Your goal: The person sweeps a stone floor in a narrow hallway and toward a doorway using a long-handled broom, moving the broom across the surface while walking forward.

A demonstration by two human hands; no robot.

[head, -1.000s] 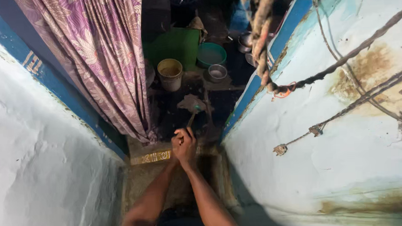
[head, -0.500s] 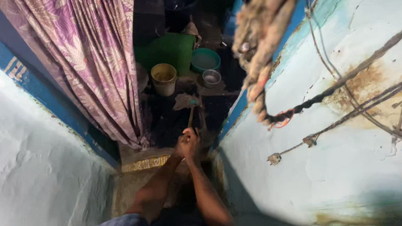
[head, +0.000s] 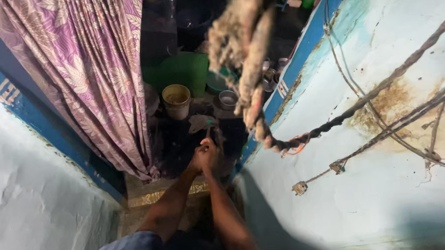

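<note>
Both hands, left hand and right hand, are closed together on the mop handle. The mop head rests on the dark floor past the threshold, below the yellow bucket. Since a second ago the grip has moved forward and the visible handle is shorter, so the stroke is pushing deeper inside.

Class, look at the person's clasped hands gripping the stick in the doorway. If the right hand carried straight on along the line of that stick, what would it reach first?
Probably the crumpled cloth on the dark floor, at the stick's far end beyond the right hand. The yellowish bucket and small metal bowl lie further back, though depth is hard to judge.
</note>
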